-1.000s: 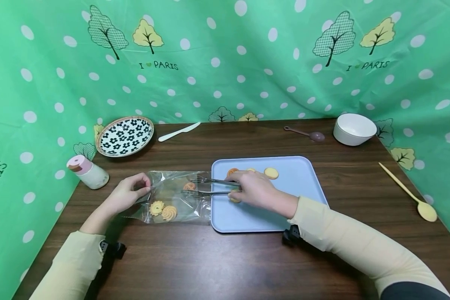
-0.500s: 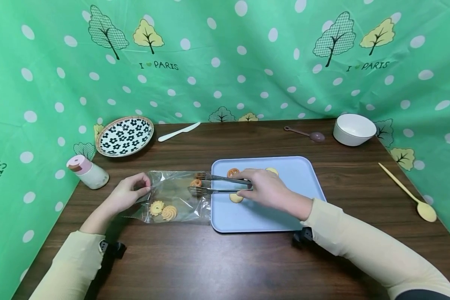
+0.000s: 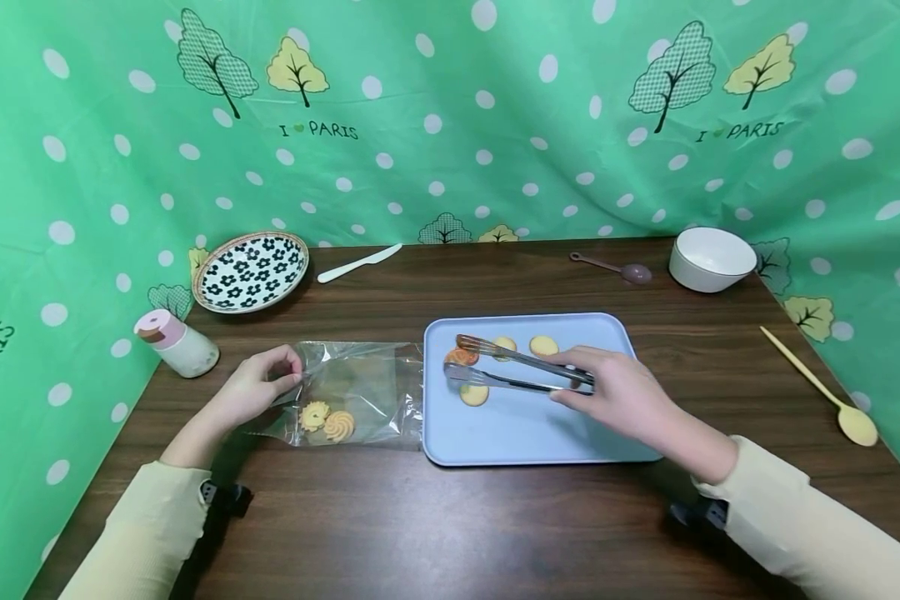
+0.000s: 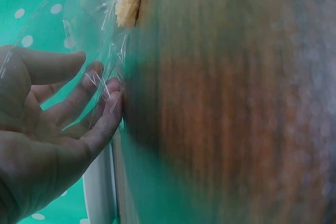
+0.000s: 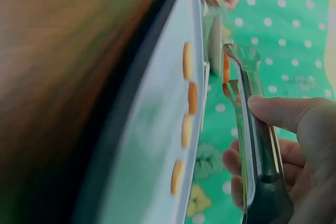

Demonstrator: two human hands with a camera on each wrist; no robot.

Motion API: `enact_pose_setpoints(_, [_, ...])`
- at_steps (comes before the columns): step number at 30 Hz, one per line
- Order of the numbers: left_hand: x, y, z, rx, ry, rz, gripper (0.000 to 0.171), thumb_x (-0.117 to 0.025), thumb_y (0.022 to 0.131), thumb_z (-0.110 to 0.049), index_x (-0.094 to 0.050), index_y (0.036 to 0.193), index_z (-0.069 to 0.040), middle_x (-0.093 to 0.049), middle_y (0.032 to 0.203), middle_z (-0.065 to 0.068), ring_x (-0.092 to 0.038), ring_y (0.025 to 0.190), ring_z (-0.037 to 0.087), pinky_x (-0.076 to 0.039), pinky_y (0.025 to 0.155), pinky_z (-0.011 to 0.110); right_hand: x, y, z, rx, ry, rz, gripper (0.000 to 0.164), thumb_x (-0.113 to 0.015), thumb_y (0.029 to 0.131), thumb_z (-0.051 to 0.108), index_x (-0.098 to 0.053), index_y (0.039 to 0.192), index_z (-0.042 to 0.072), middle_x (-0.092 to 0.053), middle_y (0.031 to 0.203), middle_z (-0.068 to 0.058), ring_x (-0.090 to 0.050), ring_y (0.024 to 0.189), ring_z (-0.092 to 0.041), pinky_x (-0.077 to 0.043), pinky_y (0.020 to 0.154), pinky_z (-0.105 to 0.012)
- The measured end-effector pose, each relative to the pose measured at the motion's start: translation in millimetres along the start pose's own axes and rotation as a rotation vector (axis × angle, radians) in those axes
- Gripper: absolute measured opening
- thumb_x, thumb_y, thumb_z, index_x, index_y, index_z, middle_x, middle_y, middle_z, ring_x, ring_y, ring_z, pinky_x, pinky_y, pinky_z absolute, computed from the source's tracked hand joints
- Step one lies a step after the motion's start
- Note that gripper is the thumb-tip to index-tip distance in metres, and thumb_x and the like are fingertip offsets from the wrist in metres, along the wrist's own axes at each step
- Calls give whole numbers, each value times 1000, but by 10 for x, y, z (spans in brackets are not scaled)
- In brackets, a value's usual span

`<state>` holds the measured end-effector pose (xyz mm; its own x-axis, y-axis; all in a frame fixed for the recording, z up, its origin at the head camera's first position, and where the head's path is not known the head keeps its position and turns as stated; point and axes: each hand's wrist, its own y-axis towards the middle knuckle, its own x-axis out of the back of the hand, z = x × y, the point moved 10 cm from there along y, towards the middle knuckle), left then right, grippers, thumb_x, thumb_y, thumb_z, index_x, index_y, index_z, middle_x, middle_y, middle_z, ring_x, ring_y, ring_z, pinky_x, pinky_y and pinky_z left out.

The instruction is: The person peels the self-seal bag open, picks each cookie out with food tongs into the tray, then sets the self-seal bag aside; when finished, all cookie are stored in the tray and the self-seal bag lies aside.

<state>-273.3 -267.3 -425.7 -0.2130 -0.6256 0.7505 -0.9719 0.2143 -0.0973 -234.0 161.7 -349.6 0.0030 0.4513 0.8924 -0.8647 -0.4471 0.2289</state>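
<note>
My right hand [image 3: 622,392] grips metal tongs [image 3: 525,360] above the blue tray [image 3: 540,433]. Between the tong tips, in the right wrist view, is an orange-brown cookie [image 5: 226,70]. Several cookies lie on the tray, among them a pale round cookie [image 3: 543,346] and another by its left side [image 3: 474,395]. At the left, my left hand [image 3: 258,387] holds the edge of a clear plastic bag [image 3: 367,375] with curled fingers. Two cookies, a yellow ring-shaped one [image 3: 314,416] and a swirled one [image 3: 339,426], are inside the bag.
Along the back are a flower-patterned plate [image 3: 251,273], a white knife [image 3: 360,263], a brown spoon [image 3: 611,267] and a white bowl [image 3: 712,260]. A pink-topped jar [image 3: 177,342] stands left; a yellow spoon [image 3: 825,387] lies right.
My right hand has drawn the tongs rightward out of the bag, bringing the orange-brown cookie over the tray. My left hand has stayed at the bag's edge.
</note>
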Motion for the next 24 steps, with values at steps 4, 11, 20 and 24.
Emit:
enact_pose_setpoints(4, [-2,-6,-8,4,0,5,9,-61,91,-17,-55,93,-10,-60,95,5,-53,91,23,-39,81,38,95,-231,-182,-57,2,-11,40,-80,75,26,-68,113,18,-68,93,2,-51,63,-8,-38,51,-23])
enact_pose_setpoints(11, [5,-9,-6,1,8,-1,7,-61,91,-15,-55,93,-11,-60,95,6,-53,91,23,-39,82,39,33,-492,-449,-160,-3,23,41,-78,77,28,-67,115,17,-67,91,0,-45,58,-5,-33,46,-23])
enact_pose_setpoints(20, [0,-14,17,8,2,5,11,-60,92,-18,-55,93,-10,-61,96,6,-54,92,23,-39,82,38,103,-440,-436,-138,-47,35,43,-79,76,29,-66,114,16,-64,82,2,-43,54,-4,-33,44,-22])
enact_pose_setpoints(24, [13,-17,2,7,0,-1,7,-60,92,-16,-55,93,-11,-61,96,6,-53,93,24,-39,82,39,167,-298,-296,-102,-42,11,40,-78,77,29,-67,113,17,-68,89,-1,-48,60,-8,-36,49,-23])
